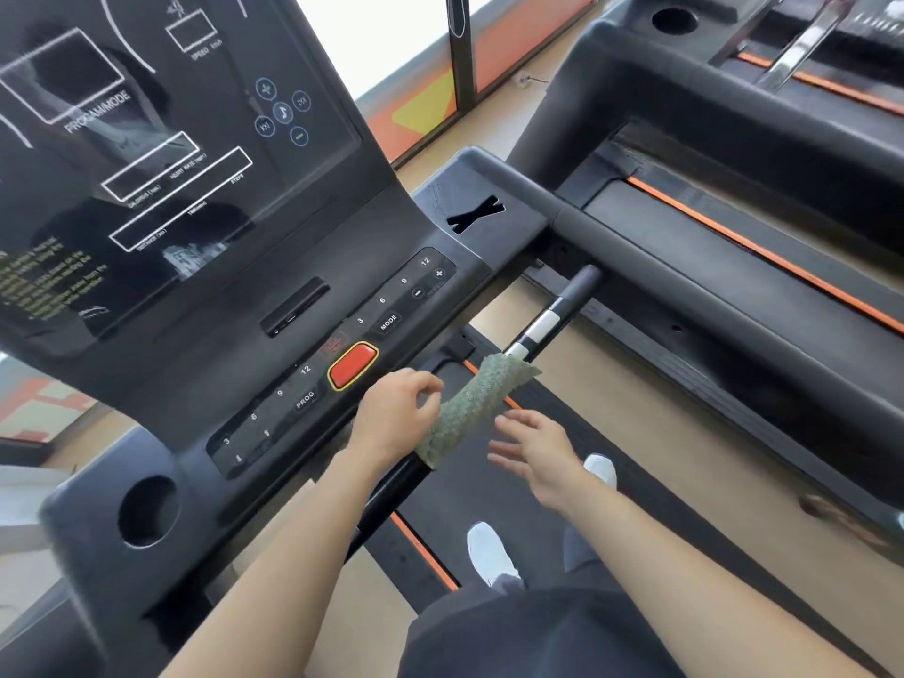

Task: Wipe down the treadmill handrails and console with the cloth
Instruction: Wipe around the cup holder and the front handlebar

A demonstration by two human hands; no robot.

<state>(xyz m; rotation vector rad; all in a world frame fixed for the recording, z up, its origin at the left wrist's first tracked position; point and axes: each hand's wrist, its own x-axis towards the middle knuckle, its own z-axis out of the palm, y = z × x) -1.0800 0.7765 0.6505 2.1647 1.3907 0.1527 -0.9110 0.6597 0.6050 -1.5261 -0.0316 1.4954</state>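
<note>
The cloth is green with a rough, nubbly weave. The console is matt black plastic around a glossy, reflective screen; its red button is smooth and shiny. The handrail looks matt grey and padded. The crossbar is glossy black with bright metal bands. The belt is matt black.

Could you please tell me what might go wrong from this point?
The green cloth lies draped over the front handlebar with neither hand plainly gripping it, so it could slip onto the belt. The left hand sits close to the red button and might bump it.
</note>
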